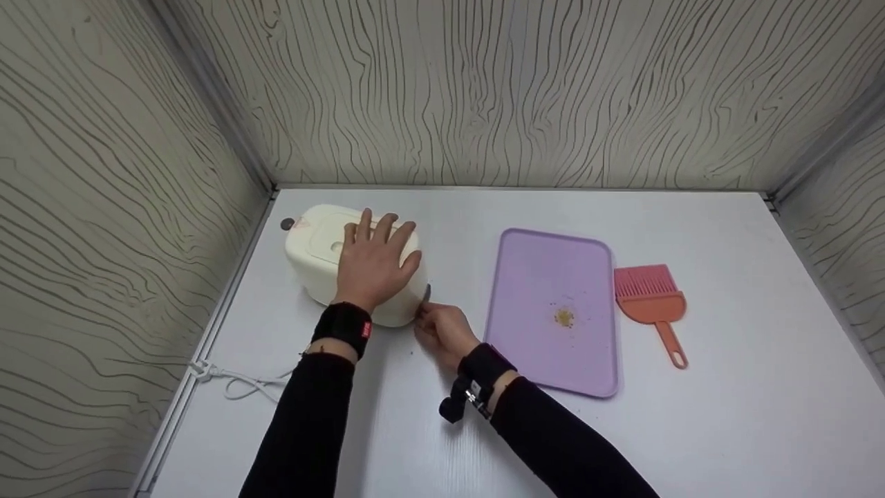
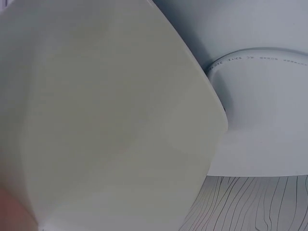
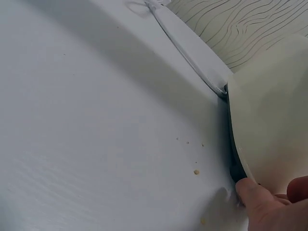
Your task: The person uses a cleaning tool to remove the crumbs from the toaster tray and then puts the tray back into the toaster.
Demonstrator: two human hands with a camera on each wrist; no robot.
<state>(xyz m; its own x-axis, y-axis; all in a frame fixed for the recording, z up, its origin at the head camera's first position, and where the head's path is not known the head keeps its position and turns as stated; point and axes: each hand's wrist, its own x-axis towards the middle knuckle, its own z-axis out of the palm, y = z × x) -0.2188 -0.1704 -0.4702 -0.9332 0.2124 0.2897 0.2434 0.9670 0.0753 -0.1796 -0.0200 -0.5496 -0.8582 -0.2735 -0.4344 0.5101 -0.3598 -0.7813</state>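
Observation:
A cream, rounded appliance (image 1: 314,259) that looks like a toaster stands on the left of the white table. My left hand (image 1: 373,266) rests on its top with fingers spread. At its near right corner, my right hand (image 1: 442,332) pinches the low edge with curled fingers; a dark tab (image 1: 426,292) sticks up just beyond them. In the right wrist view, the thumb (image 3: 255,195) lies against the dark base strip (image 3: 234,144) under the cream wall, and the other fingertips are partly hidden. The cream body (image 2: 120,106) fills most of the left wrist view.
A white power cord (image 1: 252,382) with its plug lies at the left edge. Right of the appliance is a purple tray (image 1: 546,270) holding a small heap of crumbs (image 1: 564,317). Beside it lie a pink brush and orange dustpan (image 1: 653,308). A few crumbs (image 3: 196,172) dot the table.

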